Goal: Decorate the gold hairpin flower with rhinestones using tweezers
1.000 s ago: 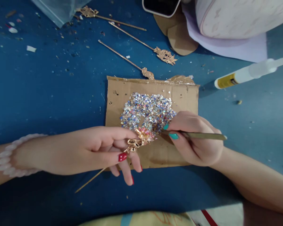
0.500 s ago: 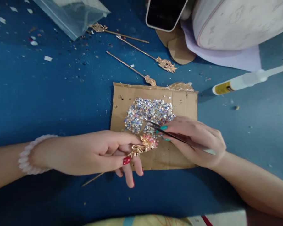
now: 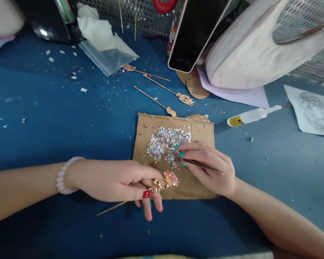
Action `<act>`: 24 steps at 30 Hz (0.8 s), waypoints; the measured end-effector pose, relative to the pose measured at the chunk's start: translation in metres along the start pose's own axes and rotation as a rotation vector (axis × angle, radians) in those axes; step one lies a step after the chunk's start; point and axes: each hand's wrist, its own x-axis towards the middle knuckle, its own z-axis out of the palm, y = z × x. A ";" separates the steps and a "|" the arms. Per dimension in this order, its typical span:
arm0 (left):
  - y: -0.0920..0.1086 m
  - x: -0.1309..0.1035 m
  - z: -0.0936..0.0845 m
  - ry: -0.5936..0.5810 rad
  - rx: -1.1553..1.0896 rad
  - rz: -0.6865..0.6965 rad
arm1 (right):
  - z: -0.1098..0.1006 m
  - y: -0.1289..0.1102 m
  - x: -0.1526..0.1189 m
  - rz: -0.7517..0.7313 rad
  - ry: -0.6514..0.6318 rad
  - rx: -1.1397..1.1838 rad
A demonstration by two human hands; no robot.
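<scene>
Left hand, half-curled, pinched a hairpin; right hand, curled round tweezers, seemingly sought chips; lifting one needed steadiness.

A gold hairpin with a pink flower head is held between the thumb and fingers of the left hand; a pale beaded bracelet is worn on that wrist. Slim tweezers are gripped in the right hand, over the near right side of a pile of glittering flakes; their tips are hard to make out. The flakes are spread on a cardboard sheet laid on the blue desk. Beyond it, three other gold hairpins are scattered, and to the right a yellow-labelled bottle is seen.
</scene>
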 end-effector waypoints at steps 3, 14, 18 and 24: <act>0.001 0.002 -0.001 -0.015 0.021 0.001 | 0.003 -0.001 0.003 -0.021 0.003 0.000; -0.004 0.006 -0.005 -0.071 0.065 0.041 | 0.013 0.007 0.010 -0.018 -0.001 -0.133; -0.002 0.006 -0.005 -0.067 0.092 0.037 | 0.016 0.012 0.020 -0.010 0.014 -0.163; 0.000 0.004 -0.002 -0.038 0.017 0.015 | 0.014 0.013 0.018 0.013 0.012 -0.134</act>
